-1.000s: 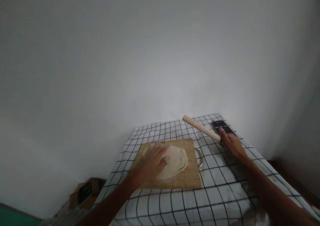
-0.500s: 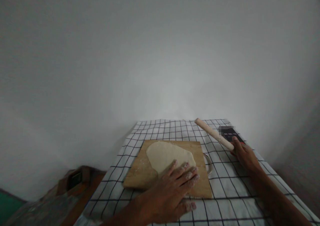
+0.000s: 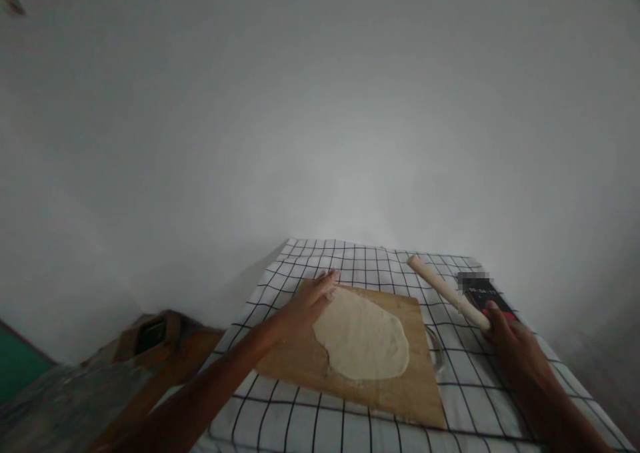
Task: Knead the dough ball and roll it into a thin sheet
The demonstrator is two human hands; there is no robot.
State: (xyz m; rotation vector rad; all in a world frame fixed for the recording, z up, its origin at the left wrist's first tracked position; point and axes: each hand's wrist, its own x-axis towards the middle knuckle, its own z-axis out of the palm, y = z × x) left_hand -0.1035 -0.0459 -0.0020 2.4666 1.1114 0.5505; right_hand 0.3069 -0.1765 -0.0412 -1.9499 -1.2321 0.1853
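Observation:
A flat, uneven sheet of dough [image 3: 367, 339] lies on a wooden board [image 3: 420, 386]. My left hand [image 3: 311, 301] is at the dough's far left edge, fingers stretched out and dusted with flour; whether it presses on the dough or hovers just over it I cannot tell. To the right of the board, my right hand [image 3: 507, 336] grips one end of a wooden rolling pin [image 3: 445, 289]. The pin points away to the far left, held over the cloth and clear of the dough.
A white cloth with black checks [image 3: 360, 259] covers the table, whose far end meets a plain wall [image 3: 350, 106]. Beyond the rolling pin lies a dark phone-like screen with digits [image 3: 487, 291]. A curved metal handle [image 3: 437, 346] shows beside the board. Brown boxy object [image 3: 153, 336] at lower left.
My left hand has moved from the dough's near right part to its far left edge. My right hand still holds the rolling pin. The whole view has shifted and tilted slightly.

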